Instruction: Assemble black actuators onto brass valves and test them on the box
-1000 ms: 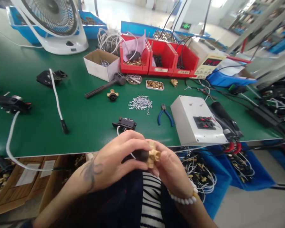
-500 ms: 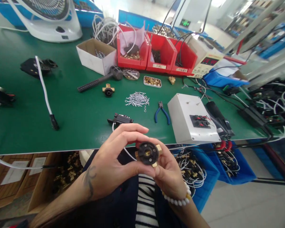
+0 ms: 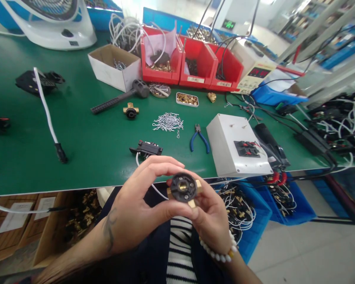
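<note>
Two hands meet over the person's lap, just off the near edge of the tabletop (image 3: 100, 157). Between them is one brass fitting (image 3: 183, 188) with a round black cap turned up toward the camera. The left hand (image 3: 142, 205) has a closed grip on it, thumb beneath and fingers arched over the top. The right hand (image 3: 213, 215) pinches it from the other side, its grip closed too, fingertips on the brass arms.

Cap and brass look joined already, with a brass centre showing through the hole in the cap. I'd judge this piece mostly put together and being looked over, though I cannot tell whether anything is fastened inside.

On the tabletop a second fitting (image 3: 131, 111) of the same kind lies near a mallet (image 3: 120, 97). A heap of small wire pins (image 3: 168, 121) sits untouched, and blue pliers (image 3: 198, 138) rest beside a white box (image 3: 236, 146). A black connector (image 3: 146, 148) on a white lead lies just beyond the hands. Red bins (image 3: 195, 67) and a small tray (image 3: 187, 99) at the back hold more parts, so plenty appears left.
</note>
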The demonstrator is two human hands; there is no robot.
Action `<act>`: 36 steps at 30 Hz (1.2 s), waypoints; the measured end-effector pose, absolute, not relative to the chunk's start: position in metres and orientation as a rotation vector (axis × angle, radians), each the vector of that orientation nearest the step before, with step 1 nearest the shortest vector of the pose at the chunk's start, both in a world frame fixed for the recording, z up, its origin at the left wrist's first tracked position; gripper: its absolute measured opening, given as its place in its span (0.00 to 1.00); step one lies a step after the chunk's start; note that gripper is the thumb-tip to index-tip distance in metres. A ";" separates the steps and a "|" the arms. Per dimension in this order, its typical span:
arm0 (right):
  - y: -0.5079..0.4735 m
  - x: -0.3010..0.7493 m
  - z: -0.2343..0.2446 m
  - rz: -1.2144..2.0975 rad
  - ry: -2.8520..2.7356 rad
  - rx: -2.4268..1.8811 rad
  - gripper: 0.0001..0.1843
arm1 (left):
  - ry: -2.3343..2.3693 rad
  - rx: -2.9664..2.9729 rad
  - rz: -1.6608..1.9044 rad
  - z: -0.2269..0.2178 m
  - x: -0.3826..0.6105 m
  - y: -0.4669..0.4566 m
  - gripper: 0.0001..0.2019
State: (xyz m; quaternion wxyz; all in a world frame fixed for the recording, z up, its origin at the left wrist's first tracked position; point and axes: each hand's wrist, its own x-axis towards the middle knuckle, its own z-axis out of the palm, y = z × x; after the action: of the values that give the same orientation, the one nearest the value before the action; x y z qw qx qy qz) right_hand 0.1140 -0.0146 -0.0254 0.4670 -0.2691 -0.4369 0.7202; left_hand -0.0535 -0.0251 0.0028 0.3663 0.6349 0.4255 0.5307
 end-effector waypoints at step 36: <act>0.053 0.141 -0.012 1.358 -1.200 -1.239 0.25 | 0.881 0.875 1.215 -0.022 -0.046 -0.014 0.15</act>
State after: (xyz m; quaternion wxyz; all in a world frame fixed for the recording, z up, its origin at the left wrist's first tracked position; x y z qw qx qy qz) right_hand 0.1413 0.0527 -0.0123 0.4557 -0.5022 -0.4866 0.5507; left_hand -0.0464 -0.0142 -0.0217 0.6458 0.3845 0.3873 0.5340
